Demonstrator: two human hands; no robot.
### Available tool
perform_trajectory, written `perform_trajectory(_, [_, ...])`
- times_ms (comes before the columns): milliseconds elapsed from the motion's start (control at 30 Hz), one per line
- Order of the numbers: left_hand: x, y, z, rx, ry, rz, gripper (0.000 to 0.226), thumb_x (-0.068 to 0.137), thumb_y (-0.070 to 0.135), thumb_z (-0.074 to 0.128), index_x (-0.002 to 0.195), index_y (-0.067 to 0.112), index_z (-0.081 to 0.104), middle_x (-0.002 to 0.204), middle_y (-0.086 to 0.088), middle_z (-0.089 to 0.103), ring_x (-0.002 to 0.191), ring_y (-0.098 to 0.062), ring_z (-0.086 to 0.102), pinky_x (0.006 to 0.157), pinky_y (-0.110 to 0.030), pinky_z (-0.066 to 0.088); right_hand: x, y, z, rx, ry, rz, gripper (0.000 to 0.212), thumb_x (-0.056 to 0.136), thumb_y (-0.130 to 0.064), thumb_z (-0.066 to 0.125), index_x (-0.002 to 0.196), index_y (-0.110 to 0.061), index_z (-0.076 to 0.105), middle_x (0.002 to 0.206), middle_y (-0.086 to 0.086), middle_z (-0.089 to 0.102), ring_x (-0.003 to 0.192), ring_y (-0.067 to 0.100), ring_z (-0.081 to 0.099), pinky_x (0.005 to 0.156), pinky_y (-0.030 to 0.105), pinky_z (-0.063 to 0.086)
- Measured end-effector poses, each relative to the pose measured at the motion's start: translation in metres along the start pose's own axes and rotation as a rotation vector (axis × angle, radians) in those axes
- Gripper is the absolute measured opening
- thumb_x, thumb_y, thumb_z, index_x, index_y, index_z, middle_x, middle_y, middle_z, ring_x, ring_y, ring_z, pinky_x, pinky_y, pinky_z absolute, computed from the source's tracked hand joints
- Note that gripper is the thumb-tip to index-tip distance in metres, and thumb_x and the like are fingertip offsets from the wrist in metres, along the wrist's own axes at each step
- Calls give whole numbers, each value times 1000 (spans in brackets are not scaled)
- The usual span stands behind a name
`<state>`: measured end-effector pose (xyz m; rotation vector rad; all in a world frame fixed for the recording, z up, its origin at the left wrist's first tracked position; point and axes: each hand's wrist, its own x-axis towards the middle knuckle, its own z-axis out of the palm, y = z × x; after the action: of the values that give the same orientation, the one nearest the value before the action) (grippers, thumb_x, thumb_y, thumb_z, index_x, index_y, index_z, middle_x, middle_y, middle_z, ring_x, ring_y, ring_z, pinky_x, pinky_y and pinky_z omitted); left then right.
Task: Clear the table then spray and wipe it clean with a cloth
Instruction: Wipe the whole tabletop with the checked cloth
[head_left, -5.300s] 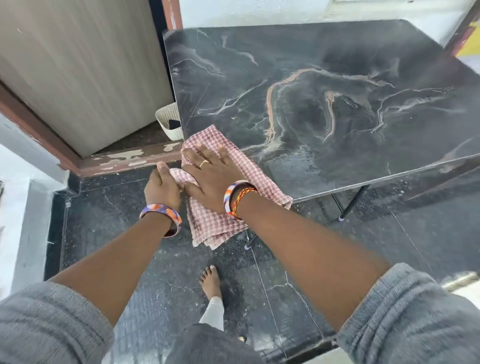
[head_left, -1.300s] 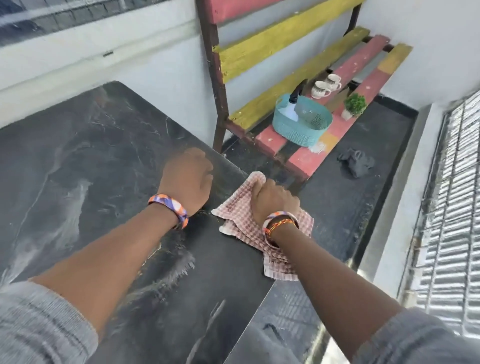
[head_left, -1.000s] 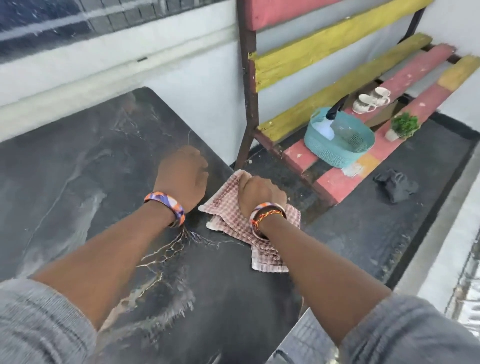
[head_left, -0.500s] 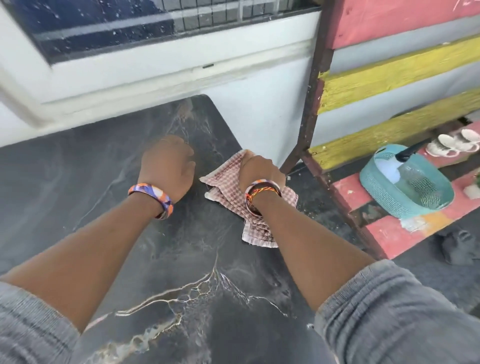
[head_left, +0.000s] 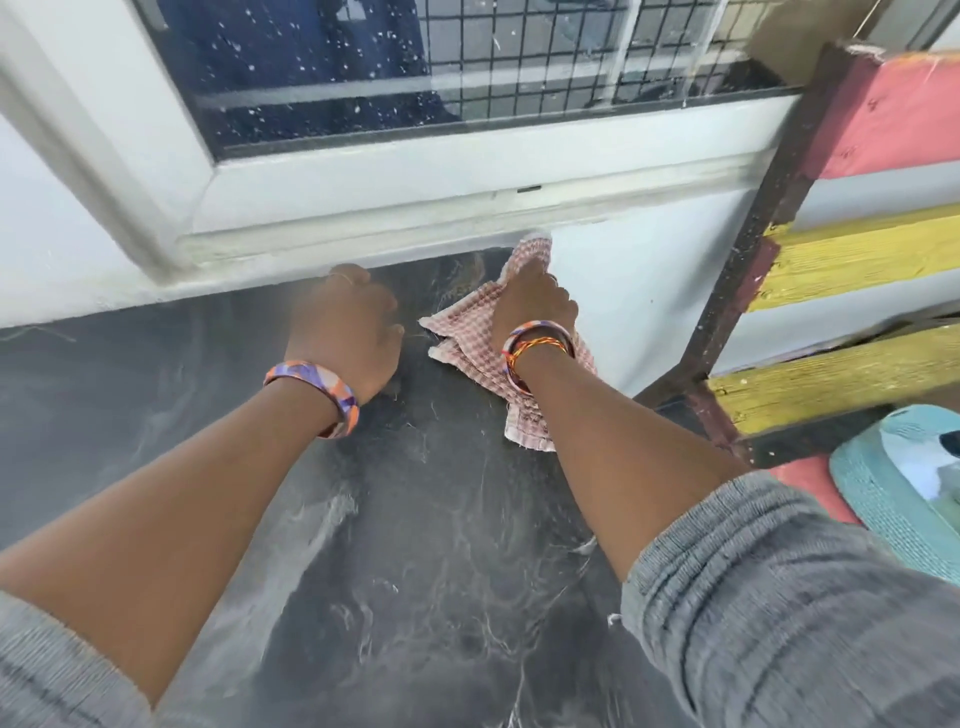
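At the 1 o'clock corner of the dark marble-patterned bench (head_left: 441, 519), hard against the white wall under the window sill (head_left: 415, 218), the right hand (head_left: 532, 306) presses a red-and-white checked cloth (head_left: 467, 327) flat on the surface, its fingers bent over the bunched fabric and pushing one fold up toward the sill. The placement suggests the wipe is being carried into the last corner, where grime would collect. The left hand (head_left: 348, 322) rests on the bench just beside the cloth at 12 o'clock, loosely curled and grasping nothing (probably bracing the reach). Both wrists carry bangles. At 3 o'clock, a teal basket (head_left: 893, 488) sits on the painted slatted seat (head_left: 831, 384), well apart from the cloth; the frame edge cuts it off, and its contents cannot be identified. The right fingertips are hidden in the cloth, the left ones blurred. Pale streaks on the bench may be marbling or moisture; which cannot be told.
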<state>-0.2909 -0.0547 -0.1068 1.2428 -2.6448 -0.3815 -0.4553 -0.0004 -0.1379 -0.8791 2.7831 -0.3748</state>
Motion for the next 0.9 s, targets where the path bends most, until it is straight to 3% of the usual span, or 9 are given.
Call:
perform_trajectory(100, [0,-19,-6,16,10,-26,32,87,21,54,118,13,58,139,-10,40,123,-33,44,106,-40,30,16,-13,0,-89,-60,-163,62,93,-7,41,149,-2,15,156,20,17,142,36,24,114,43,28])
perform_trajectory(200, [-4,-35,-11,22,14,-52,32,87,21,55,118,13,59,140,-10,40,123,-33,45,106,-40,29,27,-22,3,-200,-67,-301,60,95,-10,39,150,-5,14,159,12,14,145,36,12,119,46,17])
perform_trajectory(467, [-14,-70,-26,29,41,-108,29,87,21,54,114,14,62,138,-9,45,123,-33,45,106,-40,31,19,-36,12,-201,-58,-452,49,99,-18,33,146,-5,27,156,12,25,144,35,17,120,45,12])
perform_trajectory(900, [-55,-190,-68,72,118,-275,26,87,13,47,107,12,64,125,-10,57,116,-35,49,99,-40,33,-69,-190,69,-87,-71,-782,44,97,-14,40,140,-8,40,149,8,37,140,25,29,119,35,16])
